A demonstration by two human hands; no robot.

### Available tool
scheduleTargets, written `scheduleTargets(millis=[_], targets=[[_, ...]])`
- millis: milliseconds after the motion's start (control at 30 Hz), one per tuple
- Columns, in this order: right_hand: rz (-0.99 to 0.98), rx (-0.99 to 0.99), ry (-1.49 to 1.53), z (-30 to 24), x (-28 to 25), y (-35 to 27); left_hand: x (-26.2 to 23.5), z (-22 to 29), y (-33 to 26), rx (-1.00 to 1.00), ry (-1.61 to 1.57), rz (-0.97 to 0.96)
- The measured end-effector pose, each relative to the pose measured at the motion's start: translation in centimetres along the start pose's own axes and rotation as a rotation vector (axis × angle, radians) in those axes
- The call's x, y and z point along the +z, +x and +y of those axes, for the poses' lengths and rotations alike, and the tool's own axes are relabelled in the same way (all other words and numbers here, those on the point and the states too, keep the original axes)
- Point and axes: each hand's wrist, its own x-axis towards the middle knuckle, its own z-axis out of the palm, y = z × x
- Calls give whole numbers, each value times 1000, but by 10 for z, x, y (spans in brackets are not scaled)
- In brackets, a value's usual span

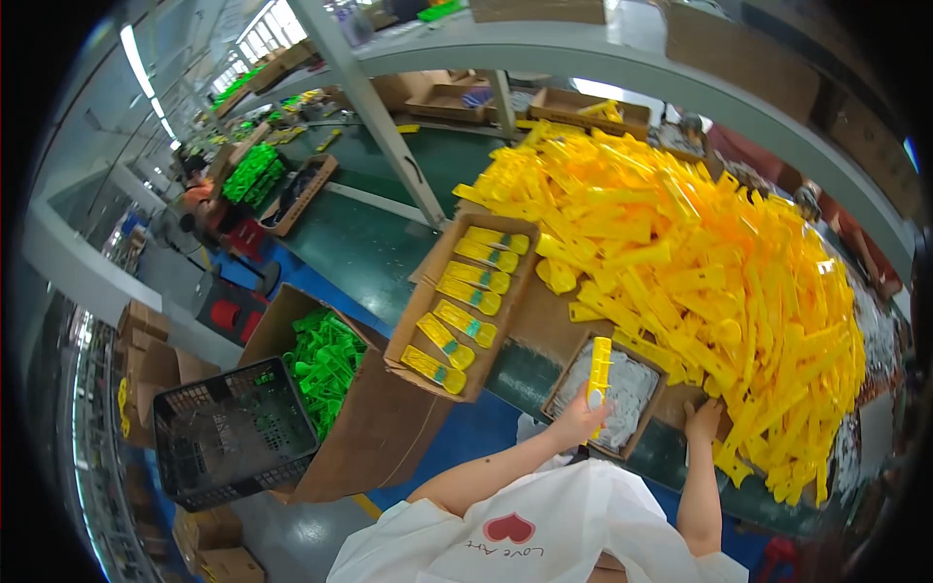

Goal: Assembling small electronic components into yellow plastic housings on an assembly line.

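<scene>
My left hand [580,420] is closed around the lower part of a long, narrow yellow plastic piece [602,365], held upright. Beneath it is a shallow cardboard box [644,445] filled with small light-grey pieces [630,391]. My right hand [704,420] reaches to the near edge of a large heap of yellow plastic pieces [671,253]. Its fingertips are too dark and small to show whether they grip anything. To the left of my left hand, a cardboard tray [466,384] holds several finished-looking yellow pieces with green bands [470,295], laid in a row.
A black plastic crate [233,428] rests by a big carton [374,428] holding green plastic pieces [328,360]. The green bench [374,262] runs away to the left, beneath a grey metal post [374,107] and shelf. Another person [199,199] sits far left.
</scene>
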Motion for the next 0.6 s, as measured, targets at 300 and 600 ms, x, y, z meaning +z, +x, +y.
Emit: scheduleTargets(millis=[300,600], targets=[[76,-541,739,-43,-43,-57,31,22,0,184,64,14],[-369,-580,1099,-84,-94,-90,25,56,7,314,-64,-43]])
